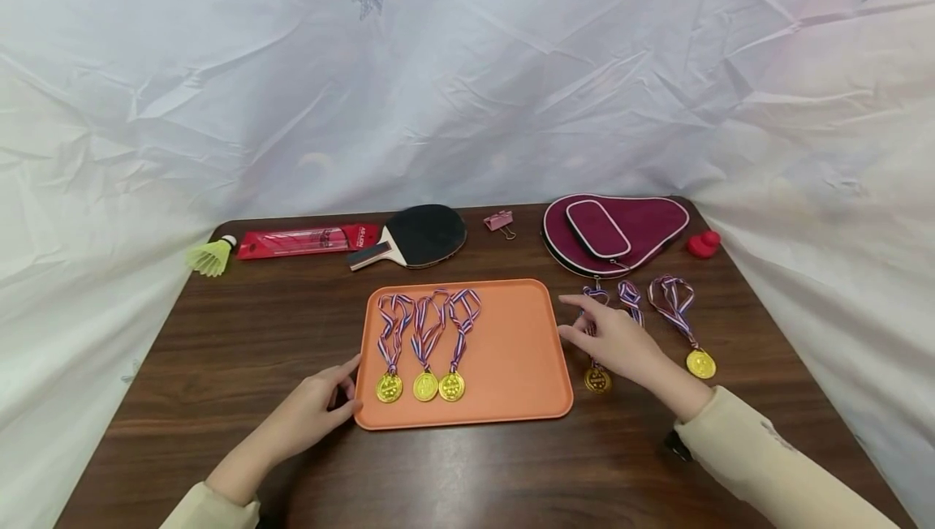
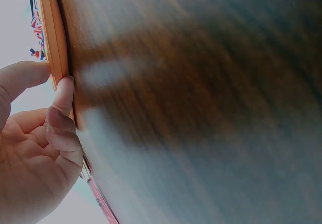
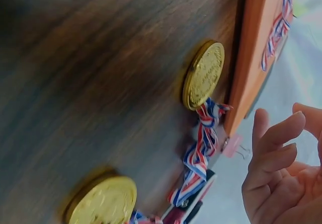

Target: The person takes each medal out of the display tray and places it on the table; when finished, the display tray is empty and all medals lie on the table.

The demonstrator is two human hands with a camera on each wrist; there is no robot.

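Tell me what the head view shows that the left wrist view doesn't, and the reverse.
Of the two, only the head view shows the yellow shuttlecock, maroon paddle case and gold medals. Only the left wrist view shows the palm of the left hand. Both share striped ribbons, the wooden tabletop and that hand gripping the orange tray.

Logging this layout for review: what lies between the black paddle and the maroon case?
A pink binder clip lies between the black paddle and the maroon case, as the head view shows.
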